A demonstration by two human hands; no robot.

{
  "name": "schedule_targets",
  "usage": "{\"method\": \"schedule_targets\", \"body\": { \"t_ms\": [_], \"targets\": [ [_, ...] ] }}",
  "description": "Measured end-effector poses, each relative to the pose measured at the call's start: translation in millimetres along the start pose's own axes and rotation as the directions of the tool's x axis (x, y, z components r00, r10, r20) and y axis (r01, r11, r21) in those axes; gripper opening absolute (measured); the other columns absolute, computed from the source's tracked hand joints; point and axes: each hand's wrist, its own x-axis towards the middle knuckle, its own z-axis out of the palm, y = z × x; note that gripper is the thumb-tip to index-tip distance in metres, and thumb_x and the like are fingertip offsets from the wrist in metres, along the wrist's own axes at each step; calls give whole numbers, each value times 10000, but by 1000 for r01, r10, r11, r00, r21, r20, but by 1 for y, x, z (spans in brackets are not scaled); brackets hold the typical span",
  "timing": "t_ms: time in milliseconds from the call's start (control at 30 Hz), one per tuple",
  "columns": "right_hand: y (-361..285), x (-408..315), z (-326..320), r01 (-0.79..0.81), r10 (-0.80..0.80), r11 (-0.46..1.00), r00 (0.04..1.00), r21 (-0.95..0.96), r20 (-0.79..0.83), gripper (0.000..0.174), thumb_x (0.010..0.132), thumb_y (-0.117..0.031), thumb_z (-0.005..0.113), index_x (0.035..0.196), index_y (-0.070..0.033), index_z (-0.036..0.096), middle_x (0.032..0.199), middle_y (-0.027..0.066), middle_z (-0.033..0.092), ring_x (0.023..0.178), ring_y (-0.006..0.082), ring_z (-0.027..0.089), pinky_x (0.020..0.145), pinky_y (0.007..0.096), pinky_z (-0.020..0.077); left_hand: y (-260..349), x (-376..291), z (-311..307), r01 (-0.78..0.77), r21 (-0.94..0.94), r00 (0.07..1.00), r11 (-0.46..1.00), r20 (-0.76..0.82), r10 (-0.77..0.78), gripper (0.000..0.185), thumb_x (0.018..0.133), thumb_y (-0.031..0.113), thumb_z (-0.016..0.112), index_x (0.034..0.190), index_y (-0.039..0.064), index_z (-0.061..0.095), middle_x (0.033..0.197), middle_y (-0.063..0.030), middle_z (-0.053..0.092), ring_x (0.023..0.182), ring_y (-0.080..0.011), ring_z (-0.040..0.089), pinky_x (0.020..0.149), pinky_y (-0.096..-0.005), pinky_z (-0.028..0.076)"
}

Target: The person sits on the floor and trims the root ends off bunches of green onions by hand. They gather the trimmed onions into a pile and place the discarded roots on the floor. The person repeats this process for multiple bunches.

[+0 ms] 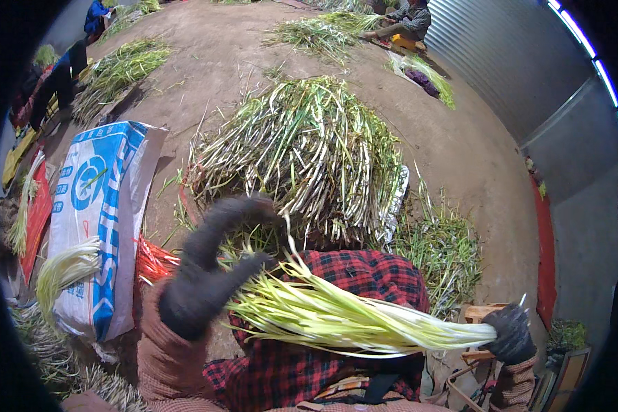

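My left hand (206, 273), in a dark glove and blurred, is curved with its thumb and fingers wide apart. It is just left of the leafy ends of a bundle of pale green-and-white stalks (329, 314). One stalk sticks up near its fingertips; whether they touch it is unclear. My right hand (510, 332), also in a dark glove, is closed around the white ends at the right. The bundle lies across a red-and-black checked cloth (371, 275) over my lap. A large heap of untrimmed green stalks (309, 154) lies on the ground in front.
A white-and-blue woven sack (90, 206) lies at the left, with a pale bundle (72, 268) on it. Red plastic strips (154, 260) are beside it. Loose greens (443, 252) lie at the right. People (412, 20) sit farther off by more heaps.
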Motion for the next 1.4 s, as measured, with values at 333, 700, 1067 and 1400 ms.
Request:
{"method": "schedule_targets", "body": {
  "t_ms": [333,700,1067,1400],
  "targets": [
    [-22,30,-77,89,-253,923,874,-375,-416,225,486,-172,653,664,-114,528,592,71,456,591,285,486,633,425,376,30,-19,129,-346,377,849,859,516,115,798,643,352,661,1291,32,322,1101,-155,511,979,-291,503,894,-441,343],
    [24,23,-78,-24,-254,894,795,-448,-551,118,608,-146,572,664,-105,477,607,64,450,593,270,485,685,414,393,-6,-43,123,-296,600,895,744,446,-4,649,704,298,561,1256,17,368,927,-98,546,840,-246,526,794,-396,374],
    [68,3,-68,-126,-188,907,732,-401,-655,67,738,-113,538,752,-58,503,664,93,470,647,266,497,689,390,405,-23,-47,111,-290,679,937,674,346,54,489,694,200,541,1154,47,474,755,-61,531,731,-224,528,694,-378,396],
    [63,-16,27,-214,-37,908,816,-361,-577,105,651,-158,594,688,-89,524,703,118,477,717,313,489,643,409,396,12,-51,59,-335,735,927,589,368,70,393,687,173,543,1064,64,524,678,-30,502,646,-196,517,608,-357,405]
  ]
}}
